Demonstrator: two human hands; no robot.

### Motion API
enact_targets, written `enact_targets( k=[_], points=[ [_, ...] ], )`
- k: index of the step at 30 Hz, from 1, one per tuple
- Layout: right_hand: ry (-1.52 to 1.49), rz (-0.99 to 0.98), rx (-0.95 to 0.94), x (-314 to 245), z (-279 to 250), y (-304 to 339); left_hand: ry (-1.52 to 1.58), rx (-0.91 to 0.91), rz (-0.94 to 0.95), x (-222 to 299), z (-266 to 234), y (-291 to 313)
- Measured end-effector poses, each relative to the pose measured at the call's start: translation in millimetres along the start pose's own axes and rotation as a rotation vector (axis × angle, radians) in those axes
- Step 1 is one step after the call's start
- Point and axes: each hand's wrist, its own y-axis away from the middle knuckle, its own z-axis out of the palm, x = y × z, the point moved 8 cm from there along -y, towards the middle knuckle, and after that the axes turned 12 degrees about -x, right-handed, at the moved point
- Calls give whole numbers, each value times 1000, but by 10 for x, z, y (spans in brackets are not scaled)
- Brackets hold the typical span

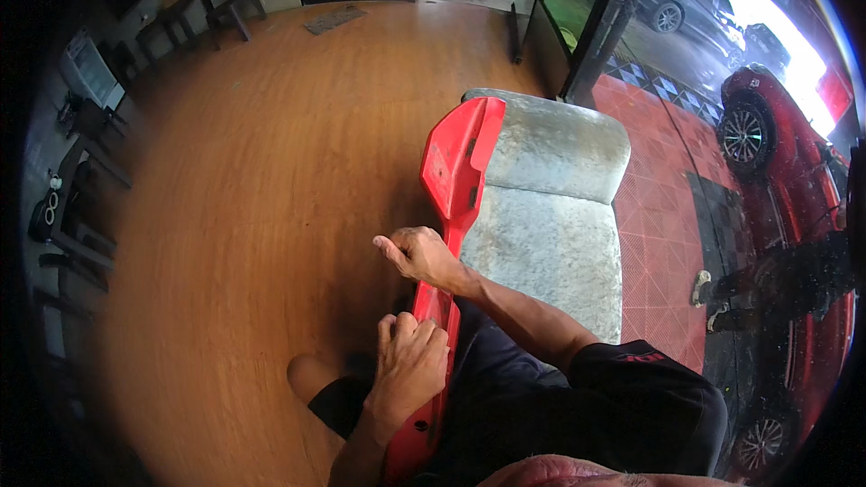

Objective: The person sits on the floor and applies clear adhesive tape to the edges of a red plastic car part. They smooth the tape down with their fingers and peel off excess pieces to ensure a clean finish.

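Observation:
A long red plastic car-body panel [439,162], likely a bumper section, lies lengthwise across my lap, its wide, flared end pointing away from me. Its far end rests against the grey cushioned seat [541,243]. My right hand [422,257] is over the narrow middle of the panel, thumb stretched to the left and fingers curled under out of sight. Whatever it may hold is hidden. Nearer to me, my left hand [410,365] lies on the panel with bent fingers gripping it. A round hole [421,426] shows in the panel close to my left wrist.
Wood-look floor [225,216] spreads to the left, with a small mat [335,19] far off. Chairs and tables [86,162] line the left wall. A glass door frame [600,27] stands beyond the seat. Right of it are red floor tiles [654,216], a red car [794,162] and a person's shoe [701,289].

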Motion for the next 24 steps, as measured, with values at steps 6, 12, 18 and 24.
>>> enact_targets(
  k=[6, 12, 18, 24],
  points=[
    [-25, 9, 98, 137, -2, 68, 413, 218, 52, -74, -38, 15],
    [-130, 158, 203, -127, -395, 187, 623, 564, -50, -125, -149, 235],
    [-128, 181, 286, 108, -571, 358, 1094, 696, -232, -330, -118, 143],
    [-456, 259, 172, -38, -508, 242, 1296, 767, -187, -536, -65, 288]
  ],
)
